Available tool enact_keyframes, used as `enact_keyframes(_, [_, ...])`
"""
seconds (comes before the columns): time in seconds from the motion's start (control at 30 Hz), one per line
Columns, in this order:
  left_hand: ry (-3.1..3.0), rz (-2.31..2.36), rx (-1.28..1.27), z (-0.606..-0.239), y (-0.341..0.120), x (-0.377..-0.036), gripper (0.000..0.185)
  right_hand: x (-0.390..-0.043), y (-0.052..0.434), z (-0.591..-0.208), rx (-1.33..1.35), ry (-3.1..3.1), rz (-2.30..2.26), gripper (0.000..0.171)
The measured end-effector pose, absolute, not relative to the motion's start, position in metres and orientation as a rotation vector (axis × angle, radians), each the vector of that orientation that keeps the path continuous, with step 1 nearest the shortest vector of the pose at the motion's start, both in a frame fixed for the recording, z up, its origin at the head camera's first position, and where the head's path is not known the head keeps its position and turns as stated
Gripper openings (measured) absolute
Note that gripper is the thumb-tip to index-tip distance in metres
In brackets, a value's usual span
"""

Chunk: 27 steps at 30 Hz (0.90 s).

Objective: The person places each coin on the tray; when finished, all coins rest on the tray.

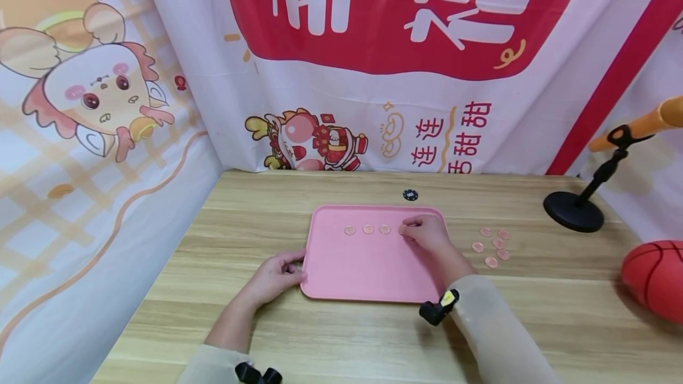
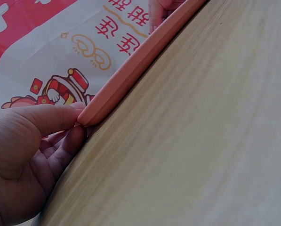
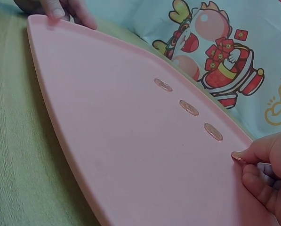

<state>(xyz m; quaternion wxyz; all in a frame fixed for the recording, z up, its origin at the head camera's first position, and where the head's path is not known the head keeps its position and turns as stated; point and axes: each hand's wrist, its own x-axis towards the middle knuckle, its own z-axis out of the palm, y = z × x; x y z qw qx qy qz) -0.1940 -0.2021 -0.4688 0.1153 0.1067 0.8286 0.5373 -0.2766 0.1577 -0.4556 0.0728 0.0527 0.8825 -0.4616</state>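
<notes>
A pink tray lies on the wooden table, with a row of three copper-coloured coins near its far edge. At the row's right end my right hand pinches another coin between thumb and fingers, low against the tray's surface. My left hand holds the tray's left edge. In the left wrist view its thumb lies on top of the pink rim, with a finger below. Part of the pinched coin is hidden by the right fingers.
Several loose copper coins lie right of the tray. A black-and-white poker chip is behind it. Farther right are a black round-based stand with an orange tube and a red ball. Printed cloth hangs behind the table.
</notes>
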Motion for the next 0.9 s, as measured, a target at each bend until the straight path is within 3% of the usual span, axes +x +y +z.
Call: enact_keyframes(0.9, [2.436, 1.560, 0.308, -0.4675, -0.2010, -0.1935, 0.058, -0.2741, 0.1600, -0.4556, 0.141, 2.635, -1.400, 0.033])
